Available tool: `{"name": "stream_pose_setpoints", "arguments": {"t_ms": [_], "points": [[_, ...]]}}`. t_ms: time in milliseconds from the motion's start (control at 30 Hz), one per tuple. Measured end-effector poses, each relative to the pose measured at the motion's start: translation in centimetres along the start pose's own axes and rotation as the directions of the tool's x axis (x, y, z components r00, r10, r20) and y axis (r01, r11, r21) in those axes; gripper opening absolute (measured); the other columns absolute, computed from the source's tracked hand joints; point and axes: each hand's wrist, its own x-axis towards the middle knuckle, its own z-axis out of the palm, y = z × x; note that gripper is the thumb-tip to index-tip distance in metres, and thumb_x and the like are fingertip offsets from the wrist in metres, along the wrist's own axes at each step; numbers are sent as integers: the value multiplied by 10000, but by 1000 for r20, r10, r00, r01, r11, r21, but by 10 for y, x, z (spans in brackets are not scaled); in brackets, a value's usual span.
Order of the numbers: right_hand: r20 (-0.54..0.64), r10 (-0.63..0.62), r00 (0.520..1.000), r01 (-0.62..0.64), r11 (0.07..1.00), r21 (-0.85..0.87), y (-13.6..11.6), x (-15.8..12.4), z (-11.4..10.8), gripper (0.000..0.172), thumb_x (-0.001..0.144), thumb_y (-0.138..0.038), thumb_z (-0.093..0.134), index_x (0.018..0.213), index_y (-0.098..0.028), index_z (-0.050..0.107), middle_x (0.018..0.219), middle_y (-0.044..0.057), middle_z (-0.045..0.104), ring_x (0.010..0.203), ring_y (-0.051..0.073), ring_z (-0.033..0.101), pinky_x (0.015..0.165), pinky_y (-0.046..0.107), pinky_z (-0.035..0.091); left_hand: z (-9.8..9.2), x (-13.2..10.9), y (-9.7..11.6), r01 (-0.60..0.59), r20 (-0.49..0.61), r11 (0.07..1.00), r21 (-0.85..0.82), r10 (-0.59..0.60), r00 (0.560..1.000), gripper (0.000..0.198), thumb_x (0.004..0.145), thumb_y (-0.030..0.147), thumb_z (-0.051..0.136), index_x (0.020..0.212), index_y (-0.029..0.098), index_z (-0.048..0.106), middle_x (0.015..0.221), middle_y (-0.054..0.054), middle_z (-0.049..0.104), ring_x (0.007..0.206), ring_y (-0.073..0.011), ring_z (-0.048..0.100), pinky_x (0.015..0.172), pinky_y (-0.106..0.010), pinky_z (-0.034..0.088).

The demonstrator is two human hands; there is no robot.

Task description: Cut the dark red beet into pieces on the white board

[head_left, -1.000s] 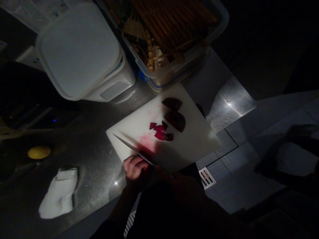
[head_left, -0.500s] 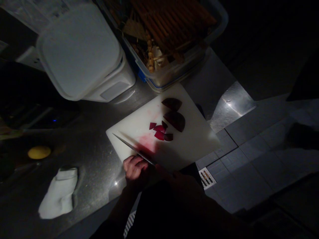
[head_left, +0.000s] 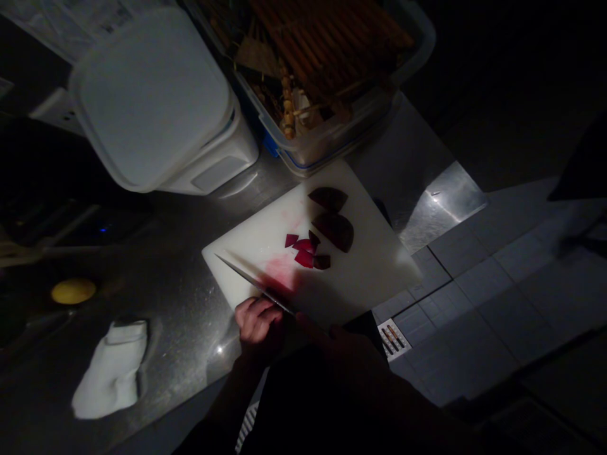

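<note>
A white cutting board [head_left: 370, 253] lies on the metal counter, stained pink in its middle. My right hand [head_left: 327, 335], deep in shadow, grips the handle end of a long knife [head_left: 251, 278], whose blade points to the board's far left corner. Close against the blade, my left hand [head_left: 258, 322] has its fingers curled at the board's near edge; what they hold, if anything, is hidden. Several small dark red pieces, probably beetroot [head_left: 304, 258], lie mid-board. Behind them rest two larger dark-skinned beetroot wedges [head_left: 332, 230].
A white lidded tub [head_left: 152, 101] stands at the back left. Beside it, a clear plastic box [head_left: 327, 142] of brown sticks borders the board. A folded white cloth [head_left: 114, 370] and a yellow lemon-like fruit [head_left: 73, 291] lie left. Tiled floor [head_left: 474, 316] drops away at right.
The hands, knife and cut pieces stay practically in place. At the far right, a dark shape over the floor has shifted slightly.
</note>
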Motion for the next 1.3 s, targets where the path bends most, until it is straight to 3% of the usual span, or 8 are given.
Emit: {"name": "stream_pose_setpoints", "arguments": {"t_ms": [167,333,500,833,1300], "points": [[30,9,1000,-9,1000,16,-2,-1,-7,882,800,-77,418,1532,-398,46,907,35,658,647,178,659,479,265,240,1,1,0,1,-7,1000,-13,-1,1000,114,792,99,650,801,198,594,873,-58,617,930,-235,560,791,-388,473],[64,44,997,-44,999,6,-1,-4,-7,872,798,-97,422,1529,-413,66,885,44,661,642,204,671,470,260,201,2,3,0,-22,-32,1000,-10,21,999,174,754,46,658,785,199,581,846,-49,619,903,-220,570,786,-376,475],[-1,10,1000,-10,999,37,-1,-3,-3,851,791,-82,418,1534,-364,115,877,40,662,641,175,656,487,261,216,1,4,-1,-31,-28,999,-14,31,999,141,777,68,638,790,197,584,854,-52,622,898,-217,573,781,-377,477],[-18,11,1000,-11,1000,2,1,-1,2,856,773,-73,412,1531,-356,131,873,41,658,618,181,658,475,263,202,1,3,1,4,-21,1000,-26,-5,1000,168,755,55,657,804,204,597,856,-57,632,905,-230,576,779,-387,488],[61,36,997,-36,999,1,-3,-5,-7,890,786,-74,406,1529,-415,56,904,44,666,652,205,679,471,261,200,2,2,-1,-27,-37,999,-24,26,999,114,785,85,637,801,191,601,854,-58,631,901,-224,583,779,-389,493]]}}
